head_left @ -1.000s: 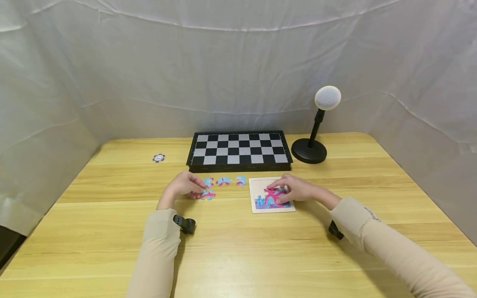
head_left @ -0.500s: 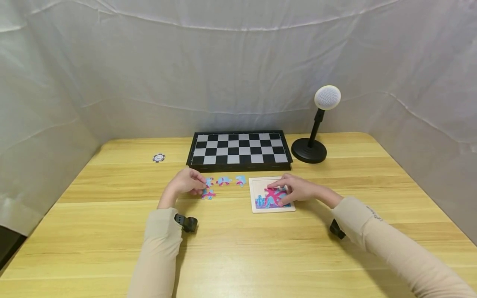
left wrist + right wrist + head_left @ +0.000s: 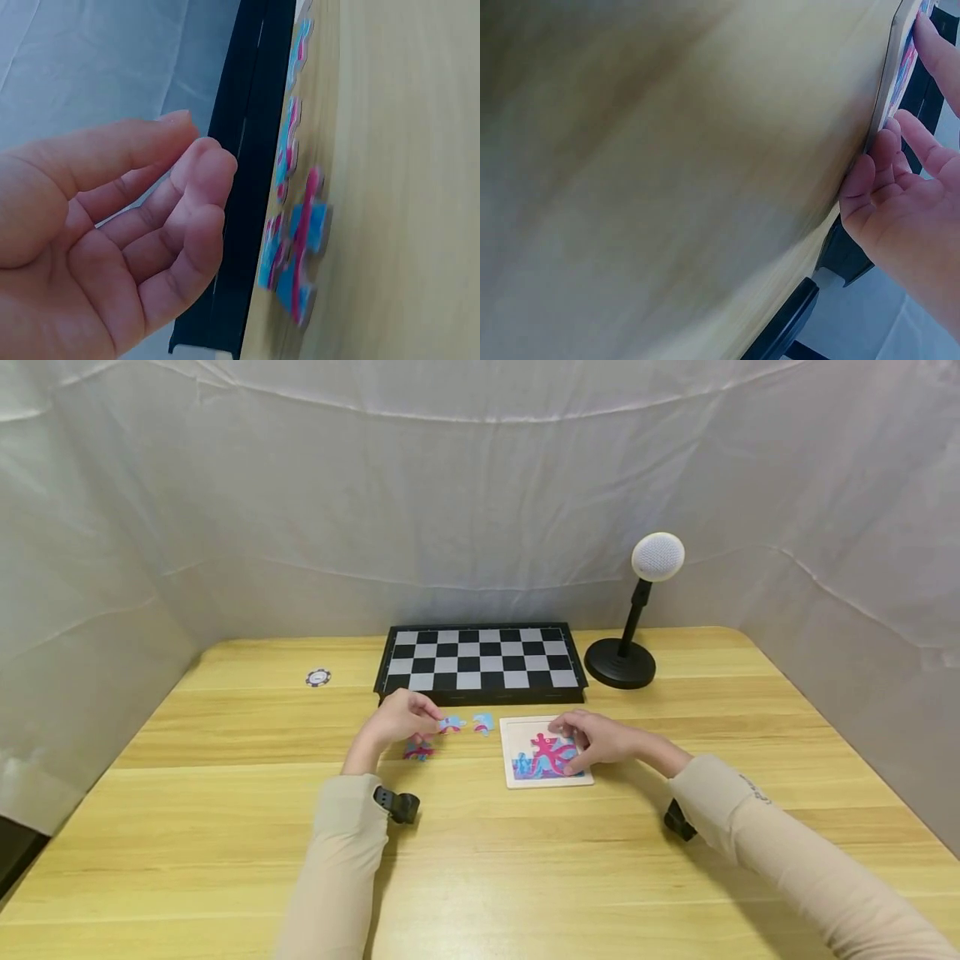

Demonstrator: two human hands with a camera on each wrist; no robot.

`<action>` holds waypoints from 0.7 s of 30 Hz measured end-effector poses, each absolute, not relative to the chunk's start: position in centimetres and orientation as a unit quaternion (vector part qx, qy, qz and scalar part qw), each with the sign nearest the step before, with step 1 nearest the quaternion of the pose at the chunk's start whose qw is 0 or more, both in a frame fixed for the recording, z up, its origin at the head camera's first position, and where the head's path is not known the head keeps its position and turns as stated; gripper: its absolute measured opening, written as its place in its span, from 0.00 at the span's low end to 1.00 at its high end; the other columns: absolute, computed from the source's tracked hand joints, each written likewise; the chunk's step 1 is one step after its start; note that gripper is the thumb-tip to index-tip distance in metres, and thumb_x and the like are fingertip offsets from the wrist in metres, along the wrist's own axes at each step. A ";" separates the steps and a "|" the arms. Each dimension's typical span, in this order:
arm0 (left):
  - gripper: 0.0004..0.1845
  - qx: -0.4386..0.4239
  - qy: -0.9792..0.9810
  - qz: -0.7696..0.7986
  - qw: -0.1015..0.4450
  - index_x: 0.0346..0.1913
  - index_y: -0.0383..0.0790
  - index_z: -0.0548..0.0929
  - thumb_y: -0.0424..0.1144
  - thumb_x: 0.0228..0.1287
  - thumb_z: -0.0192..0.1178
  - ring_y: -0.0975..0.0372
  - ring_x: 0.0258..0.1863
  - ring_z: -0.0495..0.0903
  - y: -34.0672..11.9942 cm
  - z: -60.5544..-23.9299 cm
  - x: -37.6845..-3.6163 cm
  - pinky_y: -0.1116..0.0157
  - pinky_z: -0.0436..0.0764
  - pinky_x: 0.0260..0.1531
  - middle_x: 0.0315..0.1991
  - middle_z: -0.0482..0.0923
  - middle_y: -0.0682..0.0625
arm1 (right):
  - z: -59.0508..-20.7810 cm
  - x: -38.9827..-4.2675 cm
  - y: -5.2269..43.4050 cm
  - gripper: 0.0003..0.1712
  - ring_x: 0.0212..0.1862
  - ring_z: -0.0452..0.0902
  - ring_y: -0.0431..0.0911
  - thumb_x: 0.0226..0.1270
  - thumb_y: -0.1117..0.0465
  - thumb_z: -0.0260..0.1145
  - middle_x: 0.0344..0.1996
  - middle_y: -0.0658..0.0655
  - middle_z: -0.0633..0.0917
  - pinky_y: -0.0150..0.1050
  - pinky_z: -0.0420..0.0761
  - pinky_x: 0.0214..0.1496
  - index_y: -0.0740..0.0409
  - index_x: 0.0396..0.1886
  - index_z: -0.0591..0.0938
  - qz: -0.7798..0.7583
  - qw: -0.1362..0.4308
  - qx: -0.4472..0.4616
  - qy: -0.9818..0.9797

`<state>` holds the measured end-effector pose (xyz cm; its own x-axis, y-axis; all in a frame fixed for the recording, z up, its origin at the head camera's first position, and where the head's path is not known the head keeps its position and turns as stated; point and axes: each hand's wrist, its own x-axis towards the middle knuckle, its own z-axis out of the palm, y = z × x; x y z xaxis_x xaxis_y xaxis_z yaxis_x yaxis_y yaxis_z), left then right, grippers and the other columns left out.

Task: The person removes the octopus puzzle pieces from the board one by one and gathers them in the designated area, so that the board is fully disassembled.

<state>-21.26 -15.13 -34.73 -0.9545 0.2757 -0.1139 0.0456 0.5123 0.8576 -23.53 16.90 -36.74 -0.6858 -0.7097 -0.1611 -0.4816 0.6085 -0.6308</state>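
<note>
Head: left hand [image 3: 401, 717] hovers over loose jigsaw pieces [image 3: 452, 724] lying on the wooden table [image 3: 480, 860], just in front of the folded chessboard [image 3: 480, 662]. Right hand [image 3: 596, 739] rests on the puzzle tray [image 3: 516, 737], fingertips on the part-filled picture; it steadies, no real grip.

Left wrist: fingers [image 3: 195, 195] loosely curled, palm empty, clear of the nearest pink-and-blue piece [image 3: 296, 251].

Right wrist: blurred; fingers [image 3: 889, 154] lie against the tray edge [image 3: 891, 82].

Handling, my read: pieces are thin, light, stiff card, flat to the table. Slide one off or lift by an edge tab, then pinch thumb-to-forefinger.
</note>
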 end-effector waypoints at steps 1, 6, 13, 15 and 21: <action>0.06 0.096 0.861 0.485 0.119 0.33 0.25 0.79 0.27 0.54 0.59 0.59 0.17 0.73 -15.0 -34.7 -21.3 0.66 0.74 0.20 0.25 0.79 0.38 | -36.7 -23.5 16.9 0.34 0.31 0.63 0.45 0.47 0.58 0.72 0.35 0.56 0.70 0.34 0.66 0.33 0.69 0.52 0.69 -0.283 0.202 -0.341 0.873; 0.04 0.091 0.856 0.493 0.126 0.31 0.29 0.79 0.28 0.53 0.60 0.57 0.19 0.75 -14.0 -34.9 -21.6 0.67 0.73 0.20 0.26 0.79 0.38 | -36.8 -23.6 16.8 0.30 0.30 0.63 0.44 0.46 0.58 0.73 0.33 0.54 0.70 0.34 0.65 0.33 0.67 0.47 0.71 -0.278 0.196 -0.343 0.876; 0.06 0.088 0.854 0.495 0.134 0.33 0.30 0.80 0.30 0.52 0.62 0.59 0.17 0.74 -12.2 -35.1 -22.1 0.67 0.72 0.20 0.24 0.79 0.41 | -36.8 -23.6 16.8 0.27 0.29 0.62 0.44 0.47 0.57 0.72 0.29 0.53 0.70 0.34 0.64 0.31 0.65 0.44 0.73 -0.270 0.190 -0.341 0.880; 0.07 0.097 0.855 0.492 0.133 0.34 0.29 0.81 0.31 0.52 0.63 0.58 0.18 0.75 -11.8 -35.2 -22.2 0.67 0.72 0.20 0.24 0.79 0.43 | -36.8 -23.6 16.8 0.26 0.30 0.63 0.44 0.47 0.57 0.72 0.29 0.53 0.69 0.34 0.64 0.32 0.64 0.44 0.73 -0.269 0.190 -0.338 0.882; 0.07 0.110 0.856 0.486 0.140 0.35 0.30 0.82 0.30 0.51 0.63 0.56 0.19 0.76 -10.2 -35.4 -22.4 0.69 0.73 0.19 0.22 0.79 0.47 | -36.9 -23.6 16.8 0.26 0.29 0.63 0.44 0.47 0.57 0.72 0.29 0.53 0.70 0.34 0.64 0.32 0.64 0.43 0.73 -0.269 0.190 -0.335 0.883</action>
